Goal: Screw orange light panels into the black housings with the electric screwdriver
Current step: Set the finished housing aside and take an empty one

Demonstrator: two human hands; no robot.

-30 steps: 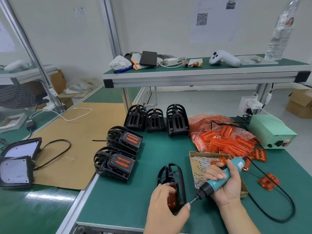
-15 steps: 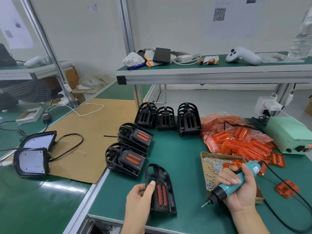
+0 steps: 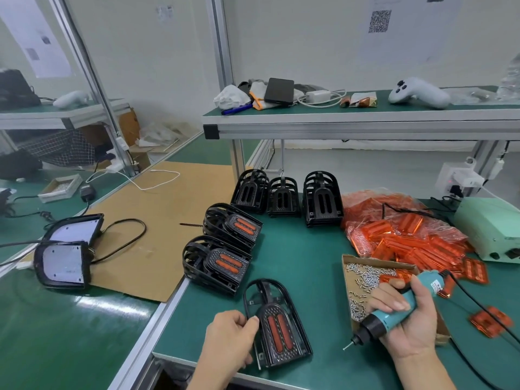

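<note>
Left hand (image 3: 228, 337) pinched housing (image 3: 277, 323) rim, panel (image 3: 277, 333) seated, near surface (image 3: 304, 266) front edge. Right hand (image 3: 405, 319) fingers wrapped screwdriver (image 3: 394, 313), bit clear. Risk: housing sliding off edge if nudged.

Bench (image 3: 304, 266): green mat, smooth, slight sheen; edge rails brushed aluminium.
Black housings (image 3: 322, 202): moulded plastic, semi-gloss.
Orange light panels (image 3: 408, 243): translucent glossy plastic, in crinkled clear film.
Screw box (image 3: 365, 266): matt brown cardboard; screws bright metal.
Electric screwdriver (image 3: 394, 313): teal plastic body, black matt nose.
Cardboard sheet (image 3: 157, 220): matt, tan.
</note>
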